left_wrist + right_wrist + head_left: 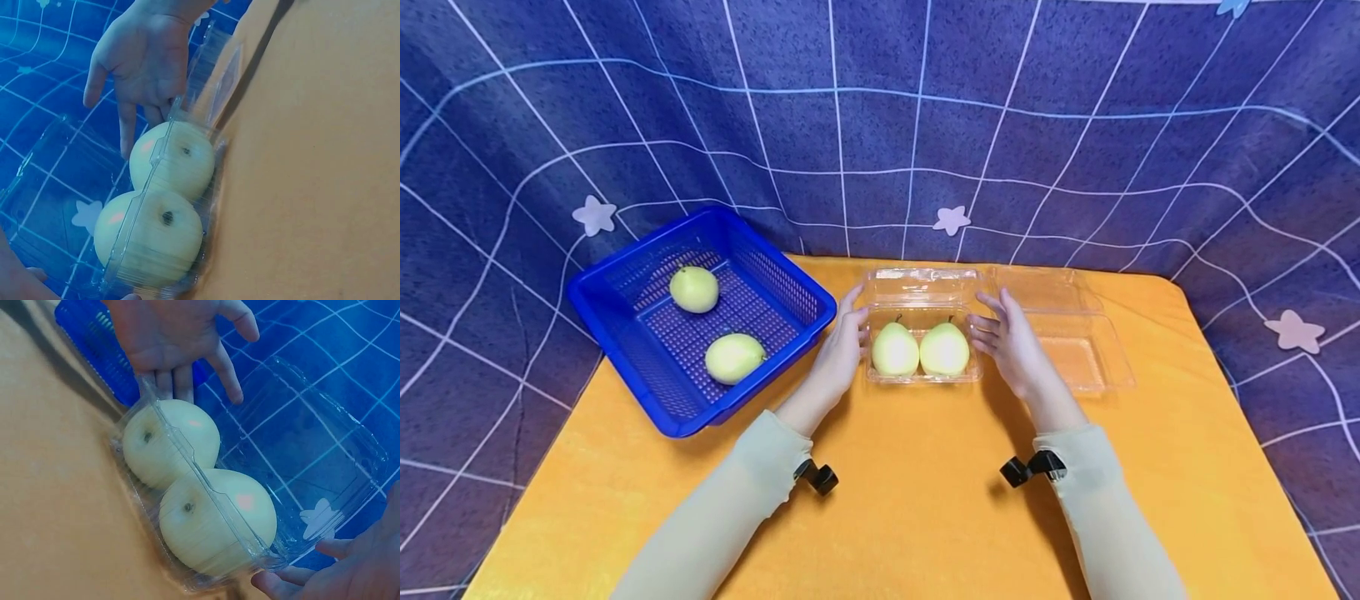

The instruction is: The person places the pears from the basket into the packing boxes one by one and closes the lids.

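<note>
Two pale yellow-green pears (895,350) (945,348) sit side by side in a clear plastic clamshell box (923,287), stems pointing away from me. Its lid (312,437) stands raised at the back. My left hand (838,354) is at the left side of the box, fingers extended, its fingertips at the wall. On the other side is my right hand (1017,350), thumb and fingers spread and relaxed, fingertips close to the right wall. Neither hand grips a pear. Whether the fingertips press on the plastic is hard to tell.
At the left, a blue plastic basket (617,333) holds two more pears (694,289) (734,358). A second clear clamshell box (1112,367) lies open to the right, behind my right hand. The table has an orange cloth (910,492); a blue gridded curtain (880,125) hangs behind.
</note>
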A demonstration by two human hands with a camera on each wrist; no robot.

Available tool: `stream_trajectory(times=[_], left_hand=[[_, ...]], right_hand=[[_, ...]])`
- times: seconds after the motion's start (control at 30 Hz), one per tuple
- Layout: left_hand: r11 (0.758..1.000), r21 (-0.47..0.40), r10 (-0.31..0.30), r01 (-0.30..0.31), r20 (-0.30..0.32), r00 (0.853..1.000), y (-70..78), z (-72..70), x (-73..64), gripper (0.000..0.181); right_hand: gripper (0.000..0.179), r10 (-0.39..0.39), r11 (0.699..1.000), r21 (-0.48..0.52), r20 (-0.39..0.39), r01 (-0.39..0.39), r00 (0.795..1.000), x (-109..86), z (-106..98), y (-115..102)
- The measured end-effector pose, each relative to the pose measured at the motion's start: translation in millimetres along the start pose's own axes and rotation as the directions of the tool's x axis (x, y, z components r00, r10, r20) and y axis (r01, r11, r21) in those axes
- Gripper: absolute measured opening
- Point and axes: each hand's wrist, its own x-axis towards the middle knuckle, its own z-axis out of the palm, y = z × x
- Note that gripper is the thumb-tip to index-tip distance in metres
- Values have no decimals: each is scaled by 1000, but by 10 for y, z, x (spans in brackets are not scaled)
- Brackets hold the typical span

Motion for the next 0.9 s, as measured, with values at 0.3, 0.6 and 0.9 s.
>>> stream_trajectory(times=[0.3, 0.6, 0.9], left_hand=[[1000, -5, -5, 5, 27, 1000, -24, -18, -110, 58], [1000, 22, -21, 20, 22, 1000, -106, -15, -201, 58], [999, 54, -5, 3, 21, 1000, -170, -20, -259, 58]], right_hand=[[76, -17, 999, -42, 34, 19, 999, -132, 12, -3], [72, 3, 994, -114, 38, 1, 999, -292, 27, 48], [72, 5, 988, -154, 49, 2, 999, -388, 35, 144]])
